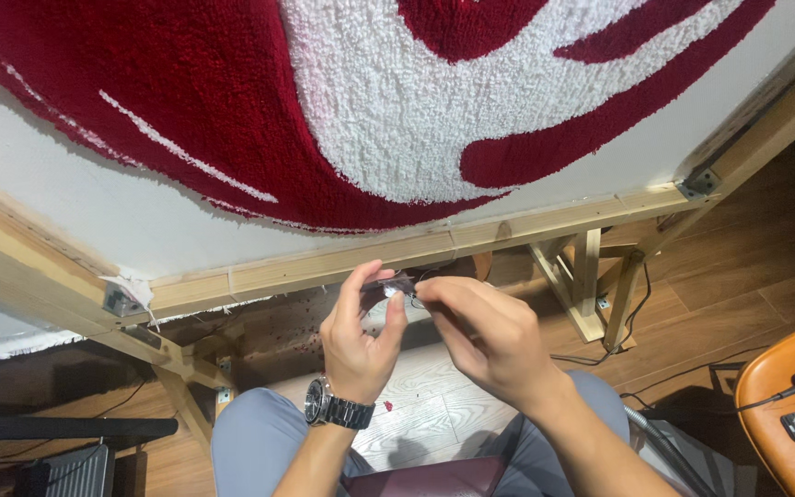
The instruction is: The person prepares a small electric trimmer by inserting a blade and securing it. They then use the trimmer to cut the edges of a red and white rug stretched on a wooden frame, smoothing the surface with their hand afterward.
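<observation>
Both hands meet in the open gap just below the lower rail of the wooden frame [351,260], above the person's knees. The left hand [361,336], with a metal wristwatch [336,405] on it, pinches a small dark object [392,285] between thumb and fingertips; the right hand [482,336] closes its fingertips on the same object from the other side. What the object is cannot be told; it is too small and partly hidden.

The frame's lower rail runs close above the knuckles, with metal corner brackets [120,300] at its ends. Stretched on it is white backing cloth [75,198] carrying a tufted rug [370,101] in red and white pile. Wooden legs [586,281] brace the frame to the right of the hands, well apart from them, and a black cable [637,313] trails by them.

Below lies wood-plank floor [738,267], with red fluff scattered near the frame. An orange chair [784,405] stands at the right edge; a dark radiator-like unit [66,471] sits at lower left.
</observation>
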